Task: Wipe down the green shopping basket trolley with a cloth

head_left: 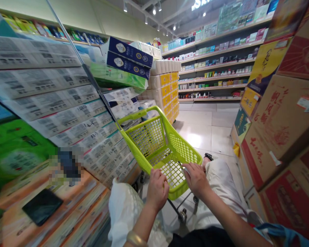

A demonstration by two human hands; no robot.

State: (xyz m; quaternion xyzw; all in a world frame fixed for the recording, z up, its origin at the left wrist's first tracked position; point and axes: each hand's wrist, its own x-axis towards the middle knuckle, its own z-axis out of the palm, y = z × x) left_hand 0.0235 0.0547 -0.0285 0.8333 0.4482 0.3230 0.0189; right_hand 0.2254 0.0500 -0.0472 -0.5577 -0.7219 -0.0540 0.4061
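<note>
A lime-green shopping cart basket [181, 142] with gridded walls stands between my knees, its inside showing only its own mesh. My left hand [157, 188] is closed over the near left corner of its rim. At the near right part of the basket, my right hand [197, 178] is bent with thumb and fingers close together. A thin pale sliver shows at those fingertips, too small to name. The cart's grey metal frame and wheels [182, 216] show below the basket.
Stacked cartons [67, 99] rise on the left, with a dark tablet-like device [42, 206] on orange boxes [74, 219]. Brown and red cartons [275, 123] line the right. A tiled aisle [195, 127] leads to stocked shelves [216, 65]. A white bag [125, 212] is by my left side.
</note>
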